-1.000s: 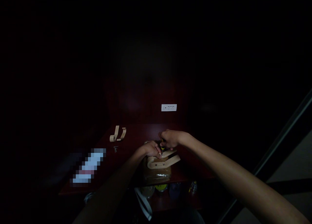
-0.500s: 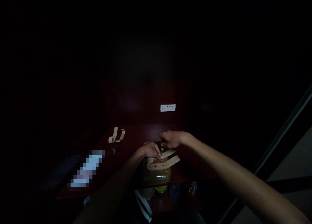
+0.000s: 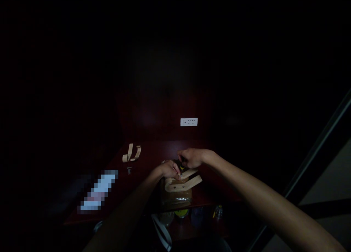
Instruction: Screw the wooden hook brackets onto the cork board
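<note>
Your right hand [image 3: 190, 157] is closed around a driver [image 3: 182, 167], a dark one with a yellow band, held nearly upright with its tip down. Your left hand [image 3: 169, 168] sits just left of that tip, its thumb and fingers drawn in narrow over the far strip [image 3: 191, 173] of pale wood. You may be gripping the wood or steadying something small at the tip; I cannot tell which.

The near strip [image 3: 179, 187] lies on the near side of your left hand, with two dark holes in it and a curl at its left end. I cannot tell whether the two strips join under your fingers. Both lie over a brown block [image 3: 175, 199], below your hands, with shiny wrap along its near face.

The step in hand looks like turning a screw into the far strip, though the screw itself is too small to make out. As I judge it, the next turn calls for pressure straight down through your right hand, the tip kept seated, and your left fingertips firm on the wood but clear of the tip in case it slips.

Well to the left of your left hand, small metal pieces [image 3: 129, 170], probably screws, lie on the table [image 3: 150, 153], with two hooks [image 3: 129, 151] of pale wood just beyond them.
</note>
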